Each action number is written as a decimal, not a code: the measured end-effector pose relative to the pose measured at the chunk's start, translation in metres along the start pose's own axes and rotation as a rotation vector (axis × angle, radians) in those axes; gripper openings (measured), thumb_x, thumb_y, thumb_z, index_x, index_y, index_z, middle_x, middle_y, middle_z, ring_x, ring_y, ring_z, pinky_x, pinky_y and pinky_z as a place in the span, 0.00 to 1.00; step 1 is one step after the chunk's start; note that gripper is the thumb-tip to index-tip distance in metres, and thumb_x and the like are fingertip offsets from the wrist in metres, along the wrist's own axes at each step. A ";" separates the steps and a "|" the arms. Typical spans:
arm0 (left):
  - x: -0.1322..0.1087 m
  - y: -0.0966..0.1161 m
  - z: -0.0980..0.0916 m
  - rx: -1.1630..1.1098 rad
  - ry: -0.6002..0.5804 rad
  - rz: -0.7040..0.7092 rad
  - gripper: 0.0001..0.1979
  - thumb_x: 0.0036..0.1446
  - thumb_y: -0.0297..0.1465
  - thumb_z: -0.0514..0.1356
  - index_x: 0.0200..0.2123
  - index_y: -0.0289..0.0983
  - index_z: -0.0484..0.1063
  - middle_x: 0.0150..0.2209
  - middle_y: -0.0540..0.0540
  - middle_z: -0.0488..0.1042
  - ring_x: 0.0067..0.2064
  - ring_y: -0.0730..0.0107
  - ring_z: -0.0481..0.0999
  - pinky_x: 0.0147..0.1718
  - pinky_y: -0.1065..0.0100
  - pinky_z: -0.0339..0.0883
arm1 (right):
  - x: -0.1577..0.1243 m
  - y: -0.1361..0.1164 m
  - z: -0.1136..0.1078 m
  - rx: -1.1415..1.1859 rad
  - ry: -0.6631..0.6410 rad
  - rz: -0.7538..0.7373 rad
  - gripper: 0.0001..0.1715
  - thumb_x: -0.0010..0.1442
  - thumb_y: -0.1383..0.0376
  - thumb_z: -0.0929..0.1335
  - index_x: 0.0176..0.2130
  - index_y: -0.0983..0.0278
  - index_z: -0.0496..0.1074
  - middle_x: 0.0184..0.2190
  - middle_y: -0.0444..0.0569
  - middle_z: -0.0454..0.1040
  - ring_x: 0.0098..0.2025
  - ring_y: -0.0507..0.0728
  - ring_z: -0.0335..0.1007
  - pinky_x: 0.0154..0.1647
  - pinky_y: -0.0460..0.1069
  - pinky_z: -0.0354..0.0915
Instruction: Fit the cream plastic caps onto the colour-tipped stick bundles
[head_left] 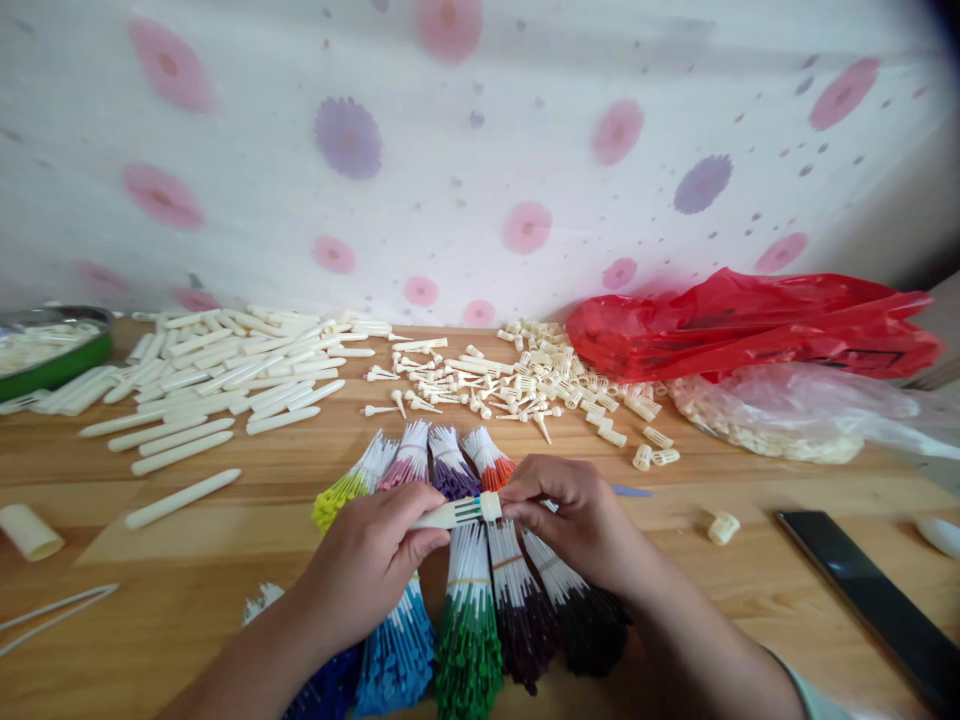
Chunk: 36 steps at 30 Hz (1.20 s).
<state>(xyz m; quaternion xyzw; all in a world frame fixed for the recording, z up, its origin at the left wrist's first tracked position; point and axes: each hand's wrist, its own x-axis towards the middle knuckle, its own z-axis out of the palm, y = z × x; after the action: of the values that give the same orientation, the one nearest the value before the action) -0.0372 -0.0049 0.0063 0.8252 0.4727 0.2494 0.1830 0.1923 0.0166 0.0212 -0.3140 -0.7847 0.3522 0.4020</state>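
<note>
Between my hands is a white multi-colour pen barrel (454,514), lying nearly level, with dark slots and a cream ring piece (490,506) at its right end. My left hand (382,535) is closed around the barrel's left part. The fingers of my right hand (562,505) pinch at the ring-piece end; what exactly lies between the fingertips is hidden. Under and around both hands are banded bundles of pen refills, among them green (469,640), light blue (397,650), black (589,625), yellow (341,495) and orange-red (491,465).
White pen barrels (225,375) are heaped at the back left, beside a green-rimmed bowl (97,350). Small cream plastic parts (480,385) spread across the back middle. A red plastic bag (750,325), a clear bag of parts (787,415) and a phone (862,600) are on the right.
</note>
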 end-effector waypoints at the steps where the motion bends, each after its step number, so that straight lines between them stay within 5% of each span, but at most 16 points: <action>1: 0.000 0.000 0.000 -0.003 -0.004 -0.005 0.08 0.59 0.35 0.53 0.35 0.39 0.69 0.28 0.50 0.74 0.29 0.70 0.72 0.28 0.71 0.60 | 0.000 0.001 0.001 0.007 -0.005 -0.001 0.02 0.57 0.70 0.68 0.31 0.65 0.72 0.26 0.46 0.73 0.29 0.50 0.68 0.30 0.44 0.62; 12: 0.002 0.008 0.000 -0.075 -0.149 -0.129 0.12 0.61 0.40 0.49 0.33 0.39 0.65 0.25 0.51 0.71 0.28 0.68 0.71 0.27 0.70 0.58 | 0.002 0.006 0.010 0.166 0.082 0.078 0.02 0.55 0.67 0.70 0.32 0.65 0.73 0.27 0.47 0.74 0.29 0.51 0.69 0.30 0.45 0.64; 17: 0.000 0.014 0.003 -0.404 -0.255 -0.212 0.11 0.62 0.39 0.46 0.31 0.40 0.60 0.23 0.53 0.71 0.25 0.71 0.72 0.26 0.71 0.61 | 0.003 -0.004 0.012 0.072 0.185 -0.035 0.11 0.58 0.69 0.67 0.43 0.61 0.73 0.31 0.47 0.74 0.33 0.51 0.70 0.34 0.46 0.66; 21: -0.001 0.015 0.001 -0.686 -0.254 -0.268 0.12 0.63 0.40 0.45 0.33 0.39 0.59 0.27 0.51 0.73 0.23 0.73 0.74 0.25 0.71 0.64 | 0.000 -0.014 0.016 -0.092 0.118 -0.190 0.24 0.60 0.73 0.64 0.55 0.58 0.65 0.40 0.50 0.72 0.41 0.53 0.69 0.40 0.49 0.68; 27: -0.004 0.017 0.001 -0.929 -0.271 -0.338 0.14 0.61 0.44 0.47 0.37 0.38 0.58 0.28 0.47 0.75 0.21 0.73 0.74 0.17 0.75 0.58 | 0.001 -0.020 0.026 -0.417 0.114 -0.303 0.29 0.59 0.75 0.63 0.57 0.58 0.62 0.43 0.53 0.70 0.40 0.55 0.68 0.37 0.51 0.68; 36: -0.008 0.020 0.004 -1.148 -0.216 -0.412 0.15 0.60 0.45 0.49 0.37 0.38 0.60 0.24 0.48 0.76 0.18 0.74 0.73 0.14 0.78 0.57 | 0.002 -0.024 0.032 -0.254 0.045 -0.244 0.28 0.59 0.74 0.63 0.57 0.55 0.62 0.42 0.51 0.69 0.41 0.56 0.68 0.40 0.51 0.67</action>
<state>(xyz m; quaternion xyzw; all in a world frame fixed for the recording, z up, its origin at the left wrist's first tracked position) -0.0248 -0.0220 0.0121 0.5074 0.3914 0.3386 0.6890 0.1587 -0.0049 0.0272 -0.2728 -0.8459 0.1917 0.4164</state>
